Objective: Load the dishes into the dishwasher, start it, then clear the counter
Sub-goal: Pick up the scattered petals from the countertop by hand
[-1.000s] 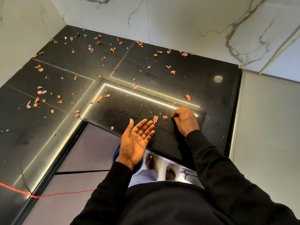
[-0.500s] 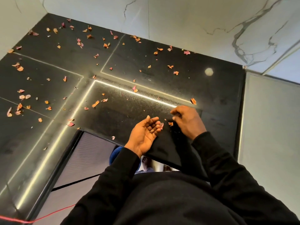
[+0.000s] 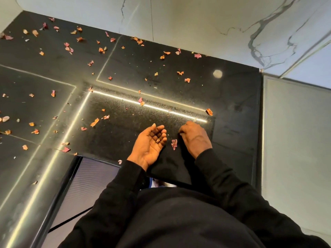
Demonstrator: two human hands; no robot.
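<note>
Black counter (image 3: 232,108) under a marble wall (image 3: 197,20), with dried petals (image 3: 68,49) scattered all over it, mostly beyond and left of the lit strip (image 3: 148,105) set into the top. No dishes in sight, so I'd say this is the last bit of the task: clearing the counter, one petal at a time.

Both hands sit on the near side of the strip. The left hand (image 3: 149,144) is palm up and loosely cupped, working as a tray, with a small scrap (image 3: 158,140) lying on its fingers. The right hand (image 3: 195,137) is knuckles up just below the strip's right end, fingers curled down onto the counter. Can't tell if it's actually pinching anything. One pink petal (image 3: 174,144) lies between the hands, nearer than the strip.

Compared with half a second ago, the left hand has rolled from on edge to palm up, and the scrap is now showing in it. There were two petals between the hands then; only the pink one is left. The right hand has barely moved.

Next I'd guess the pink petal goes into the cupped palm. It's thin and flat, so it needs a fingertip pinch or a slide to the edge. Then it's the big mess past the strip.
</note>
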